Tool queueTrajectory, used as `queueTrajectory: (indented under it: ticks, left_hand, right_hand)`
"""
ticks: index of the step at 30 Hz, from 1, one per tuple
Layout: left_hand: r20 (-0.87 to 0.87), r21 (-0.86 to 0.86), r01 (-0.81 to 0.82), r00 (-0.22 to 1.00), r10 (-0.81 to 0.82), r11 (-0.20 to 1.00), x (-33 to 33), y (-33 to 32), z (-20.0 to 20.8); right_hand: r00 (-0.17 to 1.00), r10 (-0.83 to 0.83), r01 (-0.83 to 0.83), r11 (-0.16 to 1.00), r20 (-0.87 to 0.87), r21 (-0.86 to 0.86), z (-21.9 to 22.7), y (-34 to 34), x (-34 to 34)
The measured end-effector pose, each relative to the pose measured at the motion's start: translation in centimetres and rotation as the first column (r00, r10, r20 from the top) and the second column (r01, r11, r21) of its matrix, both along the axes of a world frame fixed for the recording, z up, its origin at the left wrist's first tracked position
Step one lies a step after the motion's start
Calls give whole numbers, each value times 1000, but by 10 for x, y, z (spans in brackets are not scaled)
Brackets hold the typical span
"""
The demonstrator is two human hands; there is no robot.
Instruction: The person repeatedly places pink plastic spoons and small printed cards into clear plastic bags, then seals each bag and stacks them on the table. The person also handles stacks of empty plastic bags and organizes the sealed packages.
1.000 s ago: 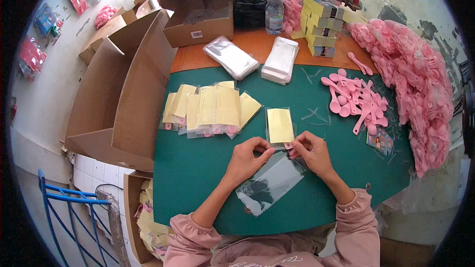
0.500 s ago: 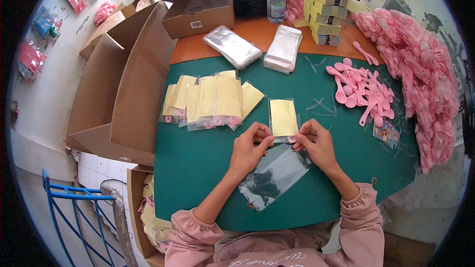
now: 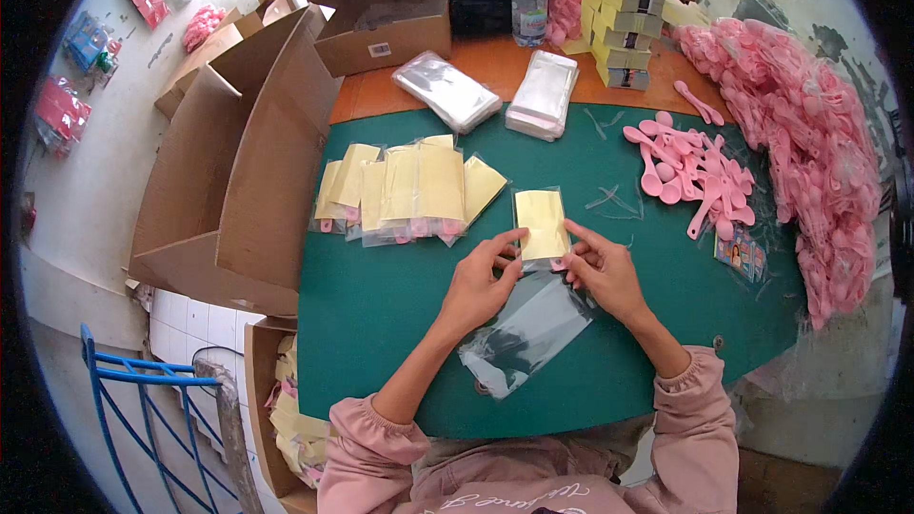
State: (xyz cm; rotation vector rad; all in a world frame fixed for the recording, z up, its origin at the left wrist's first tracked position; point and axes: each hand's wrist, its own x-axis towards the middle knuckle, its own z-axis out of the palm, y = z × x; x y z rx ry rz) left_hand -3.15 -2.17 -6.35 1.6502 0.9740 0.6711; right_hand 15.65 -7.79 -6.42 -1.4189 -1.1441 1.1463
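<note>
Between my two hands is a small clear packet point(image 3: 543, 226) with a pale yellow card in it and a bit of pink at its bottom edge. My left hand point(image 3: 484, 278) is closed on the packet's left edge, fingertips bent around it. On the opposite side my right hand point(image 3: 606, 274) grips the lower right edge between thumb and fingers. Below the packet an unfilled clear plastic bag point(image 3: 528, 335) lies flat on the green mat point(image 3: 400, 352). Similar filled packets point(image 3: 419, 186) overlap in a group to the left, beyond my left hand.
Loose pink spoons point(image 3: 695, 167) lie at the right, beside a heap of bagged pink spoons point(image 3: 800, 133). Two stacks of clear bags point(image 3: 543, 95) stand at the back, near piled yellow cards point(image 3: 621, 29) and a water bottle point(image 3: 529, 0). An open cardboard box point(image 3: 228, 162) borders the left.
My hands have slid up a little along the packet's sides, with the fingers now higher on its edges. The bag below has stayed nearly in place.
</note>
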Motion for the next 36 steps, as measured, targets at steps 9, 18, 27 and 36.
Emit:
queueTrajectory:
  ticks: [9,18,27,36]
  left_hand:
    - [86,311,-156,987,136,937,-29,22,25]
    - [-290,641,48,939,183,766,-4,-8,36]
    - [-201,442,203,972,-124,874,18,-9,1]
    - [393,-234,255,907,-148,938,2,10,0]
  right_hand:
    - [663,-356,-25,869,659,494,18,46,58]
    - [211,-232,277,946,950,169,5,88,140]
    - [851,-221,312,942,-477,120,33,37,138]
    - [983,-185,183,968,-9,169,21,22,35]
